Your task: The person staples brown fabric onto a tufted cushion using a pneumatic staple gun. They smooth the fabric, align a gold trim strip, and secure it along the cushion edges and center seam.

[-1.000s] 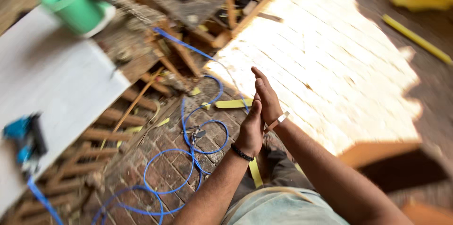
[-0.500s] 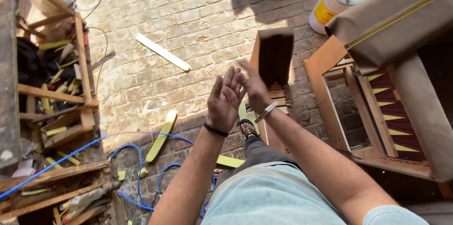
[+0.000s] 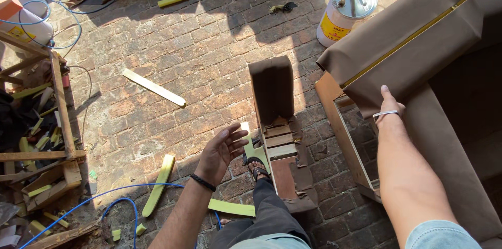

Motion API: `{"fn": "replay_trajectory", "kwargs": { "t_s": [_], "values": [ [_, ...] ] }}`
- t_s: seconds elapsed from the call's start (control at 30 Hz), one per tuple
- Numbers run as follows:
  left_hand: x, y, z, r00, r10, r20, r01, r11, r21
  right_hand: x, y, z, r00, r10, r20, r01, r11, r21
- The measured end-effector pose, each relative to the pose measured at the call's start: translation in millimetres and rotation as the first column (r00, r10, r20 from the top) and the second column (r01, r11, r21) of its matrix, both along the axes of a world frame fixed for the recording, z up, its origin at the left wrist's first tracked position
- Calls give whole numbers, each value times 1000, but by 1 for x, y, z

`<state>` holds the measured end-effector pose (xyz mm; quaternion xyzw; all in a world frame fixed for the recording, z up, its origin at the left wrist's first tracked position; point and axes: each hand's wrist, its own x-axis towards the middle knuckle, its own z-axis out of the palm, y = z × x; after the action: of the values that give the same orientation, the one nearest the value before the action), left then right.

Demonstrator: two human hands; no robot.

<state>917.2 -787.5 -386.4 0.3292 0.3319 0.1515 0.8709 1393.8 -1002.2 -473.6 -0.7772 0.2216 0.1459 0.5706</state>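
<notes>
We start at the brown fabric (image 3: 413, 40), which is draped over a wooden frame (image 3: 342, 123) at the right side of the view, with a yellow seam line running across it. Our right hand (image 3: 389, 105) rests at the lower edge of this fabric, thumb pointing up; the fingers are hidden behind the cloth, so we cannot tell how firmly they hold it. A pale band sits on this wrist.

Our left hand (image 3: 222, 149) is free in the air, palm open and fingers spread, holding nothing. It has a dark bracelet at the wrist. Just beside it, to the right, stands a small upholstered panel (image 3: 272, 89) in brown, with bare wooden slats in its lower part, lying on the brick floor (image 3: 198, 55). Our foot in a sandal (image 3: 258, 167) is touching its side.

Farther away, a white tin with a metal lid (image 3: 348, 11) stands above the fabric. Yellow foam strips (image 3: 159, 183) and a wooden slat (image 3: 153, 87) lie scattered on the bricks, and a blue hose (image 3: 112, 199) curls at the lower left, near a wooden rack (image 3: 60, 108).
</notes>
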Motion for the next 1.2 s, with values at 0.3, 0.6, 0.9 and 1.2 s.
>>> {"fn": "replay_trajectory", "kwargs": {
  "t_s": [0.3, 0.6, 0.9, 1.2],
  "values": [
    [-25, -20, -33, 953, 134, -272, -158, 985, -66, 29, 13, 0, 987, -160, -16, 153, 900, 409],
    [-122, -45, -15, 870, 399, -289, -408, 912, 30, -124, 82, 12, 984, -72, 163, 15, 946, 324],
    [-347, -190, -32, 456, 816, -355, -768, 563, 306, -462, 57, -11, 503, 864, 32, -727, 403, 555],
    [-609, -517, 19, -470, 800, -373, -805, -217, 552, -850, -46, 41, -610, 793, 11, -570, -448, 689]
  ]
}}
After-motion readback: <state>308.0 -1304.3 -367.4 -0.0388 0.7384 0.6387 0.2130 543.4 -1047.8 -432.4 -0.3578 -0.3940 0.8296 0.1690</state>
